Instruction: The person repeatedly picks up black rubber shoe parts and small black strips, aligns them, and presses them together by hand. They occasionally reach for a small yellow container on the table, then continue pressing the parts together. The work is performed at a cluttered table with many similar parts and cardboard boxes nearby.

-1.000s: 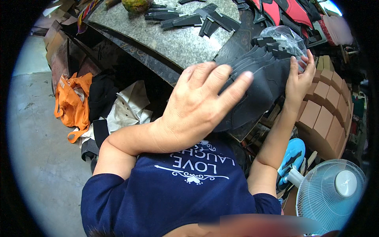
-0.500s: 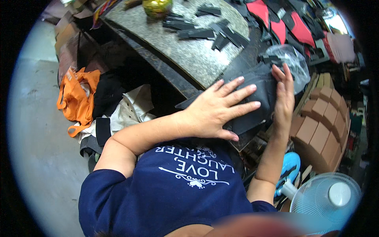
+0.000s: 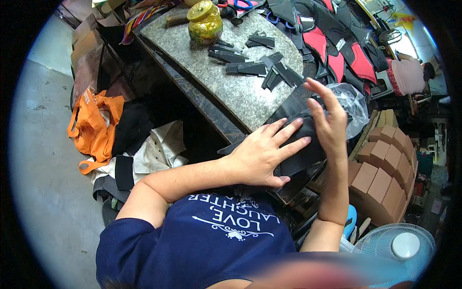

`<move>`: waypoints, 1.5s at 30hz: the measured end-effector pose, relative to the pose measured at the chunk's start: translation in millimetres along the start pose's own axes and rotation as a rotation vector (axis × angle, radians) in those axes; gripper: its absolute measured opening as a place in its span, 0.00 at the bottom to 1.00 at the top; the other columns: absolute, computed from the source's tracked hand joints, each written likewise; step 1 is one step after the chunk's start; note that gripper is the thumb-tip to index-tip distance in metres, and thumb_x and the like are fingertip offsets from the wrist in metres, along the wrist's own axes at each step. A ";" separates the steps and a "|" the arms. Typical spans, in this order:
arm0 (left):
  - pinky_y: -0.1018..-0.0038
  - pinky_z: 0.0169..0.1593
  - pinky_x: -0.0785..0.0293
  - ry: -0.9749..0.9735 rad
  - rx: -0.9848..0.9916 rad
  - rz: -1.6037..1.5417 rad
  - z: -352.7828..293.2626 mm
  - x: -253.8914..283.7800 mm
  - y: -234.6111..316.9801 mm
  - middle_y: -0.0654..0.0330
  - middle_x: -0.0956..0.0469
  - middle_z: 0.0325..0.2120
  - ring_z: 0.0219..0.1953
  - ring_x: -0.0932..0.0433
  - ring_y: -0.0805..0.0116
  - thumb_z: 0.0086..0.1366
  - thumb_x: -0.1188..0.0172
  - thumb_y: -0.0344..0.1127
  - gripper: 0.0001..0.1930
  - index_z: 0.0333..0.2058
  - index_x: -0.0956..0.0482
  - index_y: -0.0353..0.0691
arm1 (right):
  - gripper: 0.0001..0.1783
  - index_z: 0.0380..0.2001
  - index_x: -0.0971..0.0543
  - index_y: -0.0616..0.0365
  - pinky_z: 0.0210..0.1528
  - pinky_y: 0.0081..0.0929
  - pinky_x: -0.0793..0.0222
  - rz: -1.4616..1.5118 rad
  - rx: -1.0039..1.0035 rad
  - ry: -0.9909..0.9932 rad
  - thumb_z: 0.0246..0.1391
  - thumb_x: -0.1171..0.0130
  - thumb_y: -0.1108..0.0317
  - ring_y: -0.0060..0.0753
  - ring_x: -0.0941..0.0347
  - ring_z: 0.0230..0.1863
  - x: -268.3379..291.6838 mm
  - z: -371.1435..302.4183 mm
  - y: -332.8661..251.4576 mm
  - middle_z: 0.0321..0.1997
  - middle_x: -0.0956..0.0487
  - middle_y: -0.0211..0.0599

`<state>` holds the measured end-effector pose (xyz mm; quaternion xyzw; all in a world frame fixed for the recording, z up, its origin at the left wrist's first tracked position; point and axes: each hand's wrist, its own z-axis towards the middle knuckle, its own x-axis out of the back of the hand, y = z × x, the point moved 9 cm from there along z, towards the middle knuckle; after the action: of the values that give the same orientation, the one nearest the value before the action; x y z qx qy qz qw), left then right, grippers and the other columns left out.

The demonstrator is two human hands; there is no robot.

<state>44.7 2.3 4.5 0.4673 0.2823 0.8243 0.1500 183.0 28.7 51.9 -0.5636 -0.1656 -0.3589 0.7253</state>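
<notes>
A black sheet-like piece (image 3: 304, 158), leather or something similar, lies at the table's near corner in front of me. My left hand (image 3: 267, 153) rests flat on it with fingers spread, covering much of it. My right hand (image 3: 329, 119) is raised at the piece's right side, palm turned left, fingers apart and slightly bent. I see nothing between its fingers. Whether its heel touches the piece, I cannot tell. Just beyond the right hand is a crumpled clear plastic bag (image 3: 355, 108) with dark contents.
Several black strips (image 3: 276, 72) and a yellow-gold jar (image 3: 205, 24) stand on the speckled stone slab (image 3: 231, 98). Black and red cut pieces (image 3: 337, 67) pile up beyond. At right are stacked brown blocks (image 3: 385, 178) and a fan (image 3: 399, 248); at left, an orange bag (image 3: 98, 125).
My right hand has moved left, closer to my left hand and over the black piece. The left hand stays flat on it. The view has tipped up, showing more of the far table.
</notes>
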 end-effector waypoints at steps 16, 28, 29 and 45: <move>0.53 0.62 0.36 -0.016 -0.016 -0.021 0.8 -1.4 -0.8 0.44 0.47 0.67 0.62 0.38 0.40 0.43 0.28 0.51 0.49 0.65 0.38 0.52 | 0.17 0.50 0.22 0.58 0.43 0.27 0.27 -0.152 0.057 0.141 0.58 0.40 0.67 0.29 0.21 0.38 58.2 36.5 51.6 0.37 0.18 0.38; 0.54 0.62 0.35 -0.005 -0.026 -0.030 2.3 0.6 0.1 0.42 0.46 0.66 0.61 0.36 0.40 0.43 0.28 0.51 0.49 0.65 0.38 0.48 | 0.39 0.66 0.36 0.37 0.59 0.47 0.33 -1.334 -0.073 0.216 0.47 0.39 0.56 0.53 0.34 0.62 99.0 172.9 214.0 0.66 0.33 0.44; 0.54 0.62 0.35 -0.003 -0.029 -0.035 2.3 1.1 0.4 0.42 0.46 0.66 0.61 0.36 0.40 0.43 0.28 0.51 0.49 0.65 0.38 0.48 | 0.40 0.66 0.36 0.36 0.57 0.48 0.31 -1.279 -0.099 0.214 0.47 0.39 0.55 0.52 0.32 0.62 101.2 175.3 218.2 0.65 0.32 0.44; 0.52 0.69 0.54 0.258 -0.127 -0.172 -4.1 41.9 0.3 0.35 0.57 0.69 0.71 0.54 0.39 0.44 0.29 0.68 0.63 0.68 0.50 0.34 | 0.29 0.59 0.30 0.61 0.55 0.37 0.27 0.336 0.030 0.374 0.58 0.43 0.56 0.37 0.23 0.53 203.8 39.4 20.3 0.54 0.23 0.50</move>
<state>19.5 22.1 31.8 0.3211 0.2857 0.8777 0.2117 344.0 -0.3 181.3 -0.4961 0.0620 -0.3289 0.8012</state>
